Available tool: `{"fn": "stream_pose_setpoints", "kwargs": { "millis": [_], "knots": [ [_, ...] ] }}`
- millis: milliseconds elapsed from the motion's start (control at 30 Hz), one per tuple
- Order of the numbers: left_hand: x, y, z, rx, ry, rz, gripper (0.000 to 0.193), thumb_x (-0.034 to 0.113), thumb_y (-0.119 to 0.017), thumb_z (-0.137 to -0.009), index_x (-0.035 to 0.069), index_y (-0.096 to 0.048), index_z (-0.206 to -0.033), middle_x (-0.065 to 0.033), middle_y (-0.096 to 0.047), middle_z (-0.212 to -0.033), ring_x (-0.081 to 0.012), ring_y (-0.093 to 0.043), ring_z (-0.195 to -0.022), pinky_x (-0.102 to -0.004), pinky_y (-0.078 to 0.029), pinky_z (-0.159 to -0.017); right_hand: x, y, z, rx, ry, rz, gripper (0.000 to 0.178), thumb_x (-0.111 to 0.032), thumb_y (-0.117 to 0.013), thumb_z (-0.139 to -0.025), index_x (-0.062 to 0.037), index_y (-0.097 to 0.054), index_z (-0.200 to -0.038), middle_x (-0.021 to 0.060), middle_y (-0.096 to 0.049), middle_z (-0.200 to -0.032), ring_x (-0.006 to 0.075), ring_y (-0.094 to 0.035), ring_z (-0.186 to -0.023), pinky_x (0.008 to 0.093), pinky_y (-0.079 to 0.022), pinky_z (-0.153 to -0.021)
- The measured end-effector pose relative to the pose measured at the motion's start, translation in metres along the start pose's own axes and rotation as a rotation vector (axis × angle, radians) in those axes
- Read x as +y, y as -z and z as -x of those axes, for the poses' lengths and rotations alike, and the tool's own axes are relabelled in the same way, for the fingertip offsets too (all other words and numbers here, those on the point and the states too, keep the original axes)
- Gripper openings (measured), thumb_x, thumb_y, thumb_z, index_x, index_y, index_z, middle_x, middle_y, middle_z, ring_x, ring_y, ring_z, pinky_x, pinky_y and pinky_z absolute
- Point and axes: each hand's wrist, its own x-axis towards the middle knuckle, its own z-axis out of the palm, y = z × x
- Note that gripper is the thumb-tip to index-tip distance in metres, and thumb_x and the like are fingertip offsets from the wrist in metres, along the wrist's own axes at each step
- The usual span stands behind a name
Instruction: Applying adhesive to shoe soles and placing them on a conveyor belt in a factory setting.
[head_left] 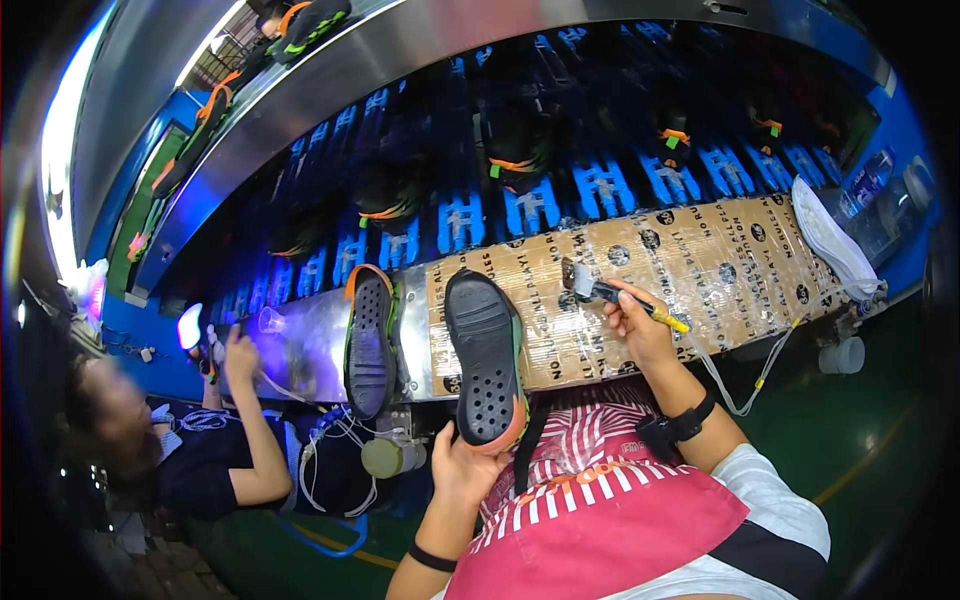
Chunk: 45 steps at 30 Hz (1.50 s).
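Observation:
In my left hand is the heel end of a black shoe sole with an orange and green edge. Its flat face with round holes and grooves is turned up, and its toe end lies over the cardboard. My right hand grips a brush with a black and yellow handle. The brush head is above the cardboard, to the right of the sole and apart from it. A second black sole with orange and green edging rests on the metal ledge to the left.
Blue racks with dark shoe parts stand beyond the cardboard. A co-worker's hand is at the ledge on the left. At the right end are a plastic bottle, a white curved piece and a looped cord. A jar hangs below the ledge.

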Motion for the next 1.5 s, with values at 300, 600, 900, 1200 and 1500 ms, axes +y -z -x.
{"fn": "stream_pose_setpoints", "kwargs": {
  "millis": [300, 600, 900, 1200, 1500],
  "knots": [
    [-0.005, -0.004, -0.048, -0.157, 0.094, -0.107, 0.063, 0.050, -0.034, -0.086, 0.000, -0.046, -0.122, -0.0235, -0.054, -0.113, -0.0394, -0.054, -0.103, -0.0494, -0.047, -0.084, -0.031, -0.010, 0.015, -0.046, 0.008, 0.018, 0.039, -0.015, -0.059, -0.086, 0.0063, -0.052, -0.118, 0.0108, -0.063, -0.085, 0.0082, -0.057, -0.065, 0.0155, -0.041, -0.053],
    [0.000, -0.004, -0.048, -0.334, 0.011, -0.161, 0.074, 0.057, -0.036, -0.079, 0.000, -0.043, -0.126, -0.0246, -0.051, -0.118, -0.0417, -0.052, -0.105, -0.0535, -0.042, -0.090, -0.075, -0.060, 0.037, -0.252, 0.040, 0.274, 0.026, -0.010, -0.064, -0.080, 0.0008, -0.064, -0.104, 0.0064, -0.065, -0.083, 0.0067, -0.057, -0.065, 0.0191, -0.046, -0.058],
    [-0.022, -0.008, -0.053, -0.316, -0.168, -0.282, 0.054, 0.049, -0.041, -0.091, 0.010, -0.042, -0.128, -0.0083, -0.050, -0.124, -0.0235, -0.050, -0.113, -0.0384, -0.040, -0.098, -0.073, -0.129, 0.043, -0.455, 0.836, 0.738, 0.024, -0.005, -0.068, -0.064, -0.0001, -0.064, -0.088, 0.0100, -0.061, -0.067, 0.0214, -0.060, -0.054, 0.0273, -0.046, -0.048],
    [-0.033, 0.005, -0.049, -0.272, 0.034, -0.236, 0.065, 0.059, -0.048, -0.084, 0.014, -0.040, -0.130, -0.0053, -0.048, -0.127, -0.0212, -0.047, -0.117, -0.0389, -0.037, -0.101, -0.056, -0.153, 0.047, -0.495, 0.999, 0.978, 0.034, -0.011, -0.068, -0.065, -0.0007, -0.059, -0.096, 0.0068, -0.055, -0.070, 0.0221, -0.058, -0.062, 0.0313, -0.047, -0.051],
    [-0.028, 0.017, -0.049, -0.220, -0.131, -0.255, 0.060, 0.056, -0.047, -0.086, 0.012, -0.043, -0.128, -0.0064, -0.049, -0.126, -0.0224, -0.050, -0.113, -0.0372, -0.041, -0.096, -0.056, -0.148, 0.052, -0.381, 0.921, 0.875, 0.021, -0.015, -0.068, -0.069, -0.0047, -0.060, -0.086, 0.0063, -0.054, -0.069, 0.0225, -0.059, -0.062, 0.0315, -0.046, -0.053]
  ]
}}
